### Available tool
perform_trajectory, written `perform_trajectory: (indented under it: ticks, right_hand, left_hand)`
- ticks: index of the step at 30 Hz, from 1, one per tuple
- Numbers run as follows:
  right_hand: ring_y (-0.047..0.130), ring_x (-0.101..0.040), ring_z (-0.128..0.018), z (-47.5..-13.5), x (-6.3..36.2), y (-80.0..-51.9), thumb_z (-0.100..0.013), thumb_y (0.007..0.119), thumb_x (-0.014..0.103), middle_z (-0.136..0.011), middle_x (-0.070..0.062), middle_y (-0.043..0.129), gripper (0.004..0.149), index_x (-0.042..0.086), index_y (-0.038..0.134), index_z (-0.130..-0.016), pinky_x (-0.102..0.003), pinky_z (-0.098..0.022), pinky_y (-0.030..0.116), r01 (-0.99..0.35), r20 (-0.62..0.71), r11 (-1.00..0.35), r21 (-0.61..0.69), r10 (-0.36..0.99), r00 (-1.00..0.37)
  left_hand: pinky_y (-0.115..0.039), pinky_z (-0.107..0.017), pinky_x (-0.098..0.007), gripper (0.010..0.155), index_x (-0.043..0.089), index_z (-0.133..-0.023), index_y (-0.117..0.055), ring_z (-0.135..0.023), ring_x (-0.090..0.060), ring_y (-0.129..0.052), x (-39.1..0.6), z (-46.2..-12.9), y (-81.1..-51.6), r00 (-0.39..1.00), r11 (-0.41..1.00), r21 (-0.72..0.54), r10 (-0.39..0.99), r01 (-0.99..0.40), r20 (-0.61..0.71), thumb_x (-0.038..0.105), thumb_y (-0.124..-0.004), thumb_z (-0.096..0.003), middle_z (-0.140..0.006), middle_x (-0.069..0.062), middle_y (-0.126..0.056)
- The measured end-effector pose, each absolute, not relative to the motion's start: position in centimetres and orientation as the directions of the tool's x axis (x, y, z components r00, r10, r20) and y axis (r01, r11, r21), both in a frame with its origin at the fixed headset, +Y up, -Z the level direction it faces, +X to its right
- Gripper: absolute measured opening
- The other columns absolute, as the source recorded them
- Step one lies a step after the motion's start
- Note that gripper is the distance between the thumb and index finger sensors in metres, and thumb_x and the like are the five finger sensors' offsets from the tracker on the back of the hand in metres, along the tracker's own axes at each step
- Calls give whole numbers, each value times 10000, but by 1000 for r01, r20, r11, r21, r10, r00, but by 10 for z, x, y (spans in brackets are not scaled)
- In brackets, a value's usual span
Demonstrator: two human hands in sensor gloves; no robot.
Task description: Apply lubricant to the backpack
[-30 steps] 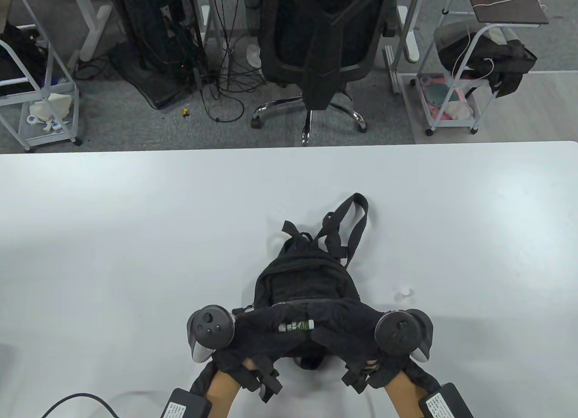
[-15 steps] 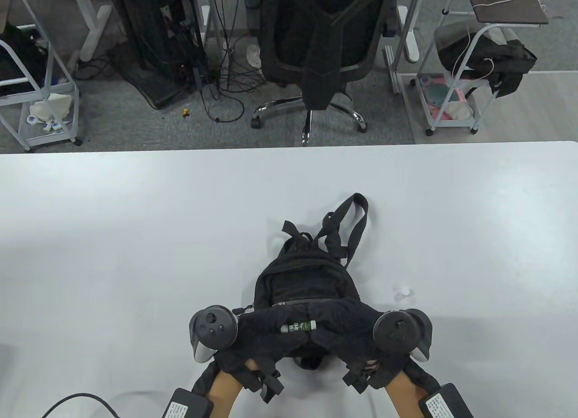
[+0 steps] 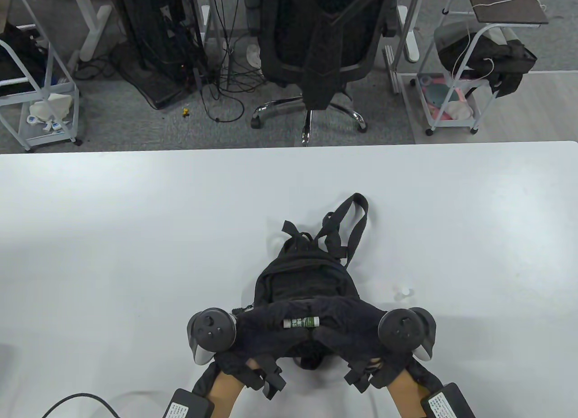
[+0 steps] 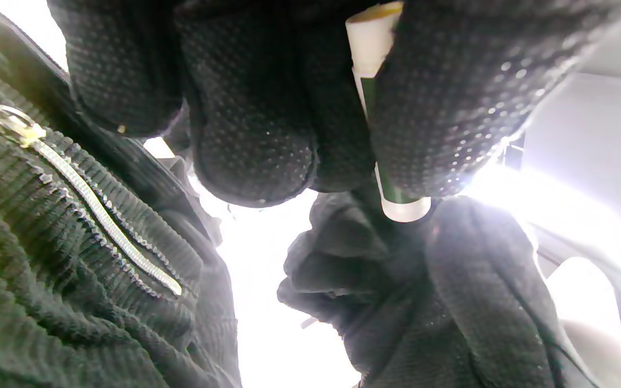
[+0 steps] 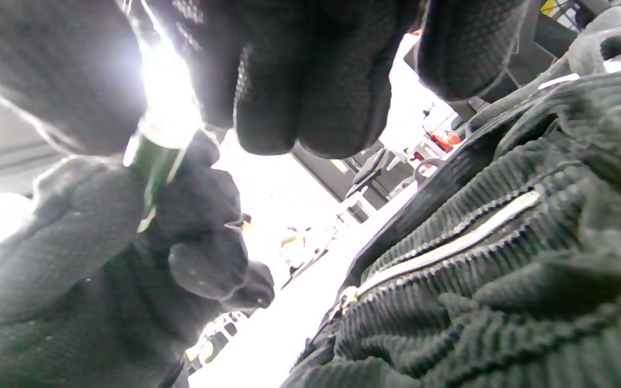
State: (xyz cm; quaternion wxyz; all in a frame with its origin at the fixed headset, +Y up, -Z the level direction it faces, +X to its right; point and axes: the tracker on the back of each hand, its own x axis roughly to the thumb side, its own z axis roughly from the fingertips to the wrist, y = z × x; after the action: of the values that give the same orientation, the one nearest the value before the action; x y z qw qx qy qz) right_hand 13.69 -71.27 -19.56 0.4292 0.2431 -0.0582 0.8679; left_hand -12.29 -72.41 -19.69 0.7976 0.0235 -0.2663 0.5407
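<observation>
A small black backpack lies on the white table, straps pointing away from me. Both hands hover over its near end. My left hand grips a small green-and-white lubricant tube that lies level between the hands. My right hand pinches the tube's right end. In the left wrist view the tube sits between my left fingers, its white end toward the right hand. The backpack's silver zipper shows in the left wrist view and in the right wrist view.
A small clear cap lies on the table just right of the backpack. Beyond the table's far edge stand an office chair and wire carts. A black cable lies at the near left.
The tube has shifted slightly up and right and lies more level. Both hands nudged slightly right; the grips are unchanged.
</observation>
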Motion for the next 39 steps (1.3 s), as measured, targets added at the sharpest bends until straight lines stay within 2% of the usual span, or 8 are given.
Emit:
perform_trajectory:
  ticks: [7,13,18,22,24,29,35,39]
  right_hand:
    - [1027,-228,-665,-198,135,-716,-455,799,588,-783,19,957,502,301,850,-863,-575,-632,733,-765,453,-628,141,728,-514]
    - [1002,-217,-730,-196,135,-713,-422,916,531,-856,47,905,544,339,786,-913,-575,-647,726,-750,477,-648,130,704,-526]
    - [1035,-232,-656,-200,135,-717,-470,767,570,-782,11,961,487,297,857,-863,-584,-632,732,-737,454,-649,187,723,-522]
    - [992,-237,-752,-198,137,-715,-425,871,595,-891,32,881,603,326,754,-952,-591,-654,711,-748,461,-644,161,719,-520]
    - [1006,-222,-721,-198,135,-717,-430,901,533,-859,38,897,545,334,776,-921,-590,-649,716,-768,446,-618,168,742,-500]
    - [1040,-231,-649,-201,135,-719,-467,758,593,-780,16,959,503,301,853,-864,-580,-625,737,-755,426,-628,188,745,-513]
    - [1018,-217,-697,-202,138,-719,-434,894,539,-836,31,914,540,315,790,-914,-580,-640,727,-776,426,-603,185,761,-489]
    - [1047,-215,-616,-205,134,-723,-470,757,584,-753,23,967,483,300,859,-848,-574,-623,741,-768,401,-604,215,772,-494]
  left_hand:
    - [-892,-511,-570,536,148,-824,-914,-489,-282,-1115,-122,-196,-723,277,425,-251,841,-870,465,398,-1031,-365,-705,-61,-1029]
    - [-892,-512,-569,535,147,-822,-915,-489,-283,-1115,-122,-196,-723,289,441,-241,828,-864,480,398,-1031,-364,-703,-61,-1029]
    - [-894,-509,-567,542,147,-826,-910,-483,-280,-1120,-122,-196,-724,291,445,-242,827,-862,482,398,-1032,-362,-699,-62,-1032]
    - [-898,-502,-561,540,147,-824,-914,-482,-280,-1119,-122,-194,-722,297,451,-232,820,-862,490,399,-1031,-362,-700,-60,-1032]
    - [-901,-497,-556,541,147,-827,-909,-477,-281,-1120,-121,-194,-723,305,460,-230,815,-858,492,397,-1031,-364,-700,-61,-1032]
    - [-905,-490,-554,541,146,-827,-910,-475,-281,-1121,-122,-194,-724,300,451,-229,821,-863,486,397,-1030,-363,-700,-63,-1032]
    - [-904,-492,-554,534,146,-819,-919,-476,-281,-1120,-122,-195,-724,305,453,-225,820,-863,485,398,-1030,-362,-699,-61,-1032]
    - [-903,-491,-556,537,144,-823,-914,-476,-282,-1119,-123,-196,-724,302,450,-225,822,-864,483,396,-1030,-364,-698,-64,-1032]
